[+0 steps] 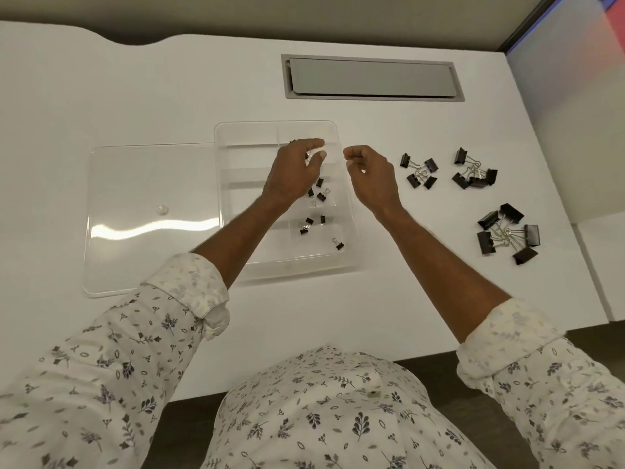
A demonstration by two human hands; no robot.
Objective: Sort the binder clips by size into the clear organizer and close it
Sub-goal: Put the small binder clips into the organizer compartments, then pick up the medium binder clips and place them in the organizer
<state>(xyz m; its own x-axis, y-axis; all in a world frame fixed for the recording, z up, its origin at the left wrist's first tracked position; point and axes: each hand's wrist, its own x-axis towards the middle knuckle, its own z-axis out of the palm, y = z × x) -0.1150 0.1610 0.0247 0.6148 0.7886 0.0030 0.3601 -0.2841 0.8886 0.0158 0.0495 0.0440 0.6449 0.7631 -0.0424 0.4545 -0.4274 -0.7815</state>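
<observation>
Clear plastic forms the organizer [346, 211], which sits open mid-surface with its lid [152, 218] flat just to its left. A few small clips [321, 197] lie in its right-hand compartments. The left hand [297, 170] hovers over an upper cell, fingers [316, 157] pinching something dark, probably a small clip. The right hand [370, 174] hangs beside the rim, fingers curled, apparently empty. Three heaps of larger clips [507, 231] wait at right; next comes dropping this one, then fetching those.
</observation>
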